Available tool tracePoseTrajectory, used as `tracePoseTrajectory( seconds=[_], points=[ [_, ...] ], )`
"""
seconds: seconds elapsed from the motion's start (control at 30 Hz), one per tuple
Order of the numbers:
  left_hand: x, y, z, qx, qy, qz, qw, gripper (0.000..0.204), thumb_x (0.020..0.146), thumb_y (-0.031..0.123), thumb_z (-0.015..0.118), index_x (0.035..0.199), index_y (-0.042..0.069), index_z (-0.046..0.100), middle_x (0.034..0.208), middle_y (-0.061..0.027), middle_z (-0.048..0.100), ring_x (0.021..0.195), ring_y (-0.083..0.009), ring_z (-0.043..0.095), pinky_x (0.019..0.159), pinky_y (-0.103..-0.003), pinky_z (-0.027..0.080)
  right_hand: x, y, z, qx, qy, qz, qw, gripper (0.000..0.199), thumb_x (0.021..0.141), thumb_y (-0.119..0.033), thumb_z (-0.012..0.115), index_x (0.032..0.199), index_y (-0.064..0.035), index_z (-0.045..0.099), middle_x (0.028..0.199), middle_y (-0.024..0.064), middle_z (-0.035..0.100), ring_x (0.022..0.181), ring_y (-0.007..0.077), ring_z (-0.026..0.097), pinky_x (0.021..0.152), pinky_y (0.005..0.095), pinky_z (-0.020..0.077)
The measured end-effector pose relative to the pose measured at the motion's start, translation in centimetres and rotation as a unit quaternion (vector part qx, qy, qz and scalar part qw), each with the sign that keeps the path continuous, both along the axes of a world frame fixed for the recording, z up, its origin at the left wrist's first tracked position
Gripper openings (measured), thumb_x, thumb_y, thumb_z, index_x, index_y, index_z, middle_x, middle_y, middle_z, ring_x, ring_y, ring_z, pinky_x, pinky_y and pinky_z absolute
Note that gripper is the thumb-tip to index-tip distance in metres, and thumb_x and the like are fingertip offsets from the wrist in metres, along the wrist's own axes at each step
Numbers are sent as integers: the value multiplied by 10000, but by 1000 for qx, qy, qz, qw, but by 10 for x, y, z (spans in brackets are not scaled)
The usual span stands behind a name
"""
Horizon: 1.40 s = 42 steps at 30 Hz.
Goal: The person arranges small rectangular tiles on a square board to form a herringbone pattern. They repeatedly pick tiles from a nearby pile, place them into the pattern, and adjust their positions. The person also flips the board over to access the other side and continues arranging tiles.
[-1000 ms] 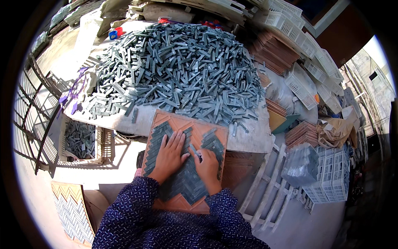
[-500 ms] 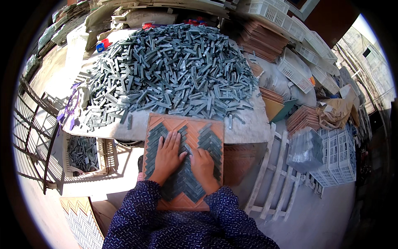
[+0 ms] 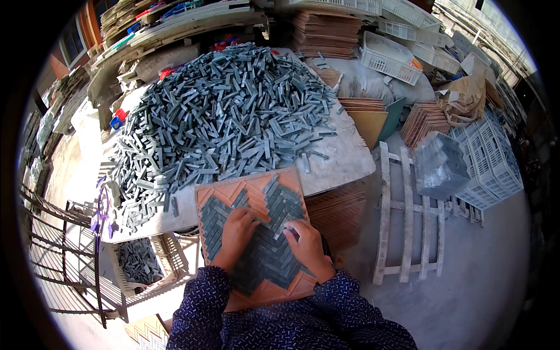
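Observation:
A terracotta-coloured grooved board (image 3: 217, 190) lies tilted in front of me, leaning at the table's near edge. Dark grey-green stone strip tiles (image 3: 262, 262) fill much of it in a herringbone pattern; bare grooves show near the top and bottom. My left hand (image 3: 236, 233) is over the left-centre of the board with its fingers curled in; whatever they hold is hidden. On the right half, my right hand (image 3: 308, 248) pinches a small strip tile (image 3: 286, 230) at the pattern's surface, thumb and forefinger close together. Beyond the board rises a big heap of loose strip tiles (image 3: 227, 111).
The heap sits on a pale-topped table (image 3: 344, 160). A crate of tile pieces (image 3: 140, 262) stands lower left, beside a metal railing (image 3: 64, 251). Rightward are a wooden pallet (image 3: 408, 216), a wrapped tile stack (image 3: 440, 166), white crates (image 3: 490, 163) and stacked boards (image 3: 326, 35).
My left hand has gone from lying flat with fingers spread to curled. My right hand has shifted right and down along the board. The whole view has turned somewhat.

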State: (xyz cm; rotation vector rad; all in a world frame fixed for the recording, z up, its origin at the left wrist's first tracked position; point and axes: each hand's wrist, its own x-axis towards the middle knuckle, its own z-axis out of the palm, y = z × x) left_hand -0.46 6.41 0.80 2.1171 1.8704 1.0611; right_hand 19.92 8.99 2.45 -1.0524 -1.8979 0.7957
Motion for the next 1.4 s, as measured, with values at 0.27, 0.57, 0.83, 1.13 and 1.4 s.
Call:
tracePoseTrajectory(
  seconds=[0.27,0.57,0.83,1.13,1.4],
  points=[
    [1,9,4,-73,12,-72,995,157,730,31,659,884,26,625,885,-118,586,868,-332,587,767,-410,490,56,-26,-23,-58,2,-19,998,108,827,-52,652,929,-17,643,866,140,648,743,286,653,638,337,515],
    [-8,21,28,-117,96,-209,966,149,808,43,579,949,47,627,960,-112,611,920,-307,605,786,-378,498,54,-28,-34,-19,71,-20,997,120,807,-17,658,925,-7,639,849,136,631,705,256,638,619,320,497],
    [-8,95,40,-125,-20,-8,992,147,763,117,701,793,-6,627,754,-134,615,654,-256,613,605,-337,472,53,-28,-44,-1,37,-31,999,112,795,-47,666,904,-46,646,862,105,617,750,278,631,631,349,499],
    [-8,190,6,-50,11,200,979,381,718,288,776,762,16,514,727,-178,618,699,-384,601,609,-447,458,50,-28,-44,49,25,-41,998,95,785,-65,677,876,-65,649,837,78,604,728,266,629,609,343,508],
    [-10,127,52,-107,-22,31,994,186,755,116,660,809,-22,548,651,-143,582,642,-303,617,601,-381,480,50,-29,-50,17,65,-38,997,84,791,-48,667,871,-56,644,840,90,601,726,275,624,604,353,498]
  ],
)
